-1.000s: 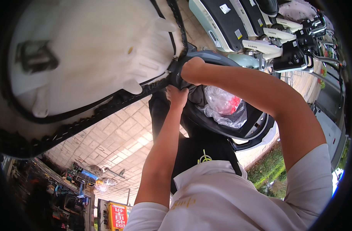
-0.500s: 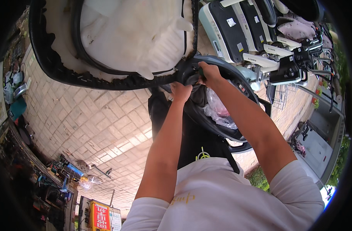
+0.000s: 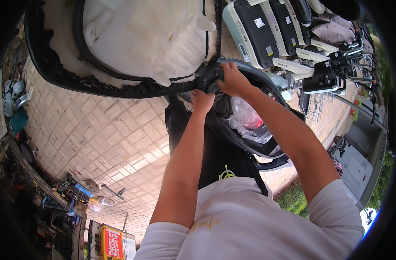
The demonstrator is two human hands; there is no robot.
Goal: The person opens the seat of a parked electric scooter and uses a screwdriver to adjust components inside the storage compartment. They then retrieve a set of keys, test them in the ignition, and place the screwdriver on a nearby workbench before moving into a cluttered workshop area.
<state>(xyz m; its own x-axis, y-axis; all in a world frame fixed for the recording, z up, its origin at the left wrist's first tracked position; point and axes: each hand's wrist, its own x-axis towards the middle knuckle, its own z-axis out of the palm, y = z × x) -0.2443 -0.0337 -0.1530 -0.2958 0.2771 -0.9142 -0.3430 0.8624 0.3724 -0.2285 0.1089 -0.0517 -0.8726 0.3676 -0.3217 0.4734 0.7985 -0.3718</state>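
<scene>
The left hand (image 3: pixel 202 100) and right hand (image 3: pixel 233 81) are at the black bin (image 3: pixel 226 133); I can't tell their grip. A clear bag (image 3: pixel 245 113) sits at five o'clock from them.

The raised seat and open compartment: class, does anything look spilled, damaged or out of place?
Nothing spilled or plainly damaged stands out. Only the crumpled clear plastic looks untidy, lying in the compartment; the raised seat has a wavy black edge, perhaps folded covering.

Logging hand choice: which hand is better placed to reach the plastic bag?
Probably the right hand: it appears nearer the plastic bag; the left hand is farther, beside the raised seat.
</scene>
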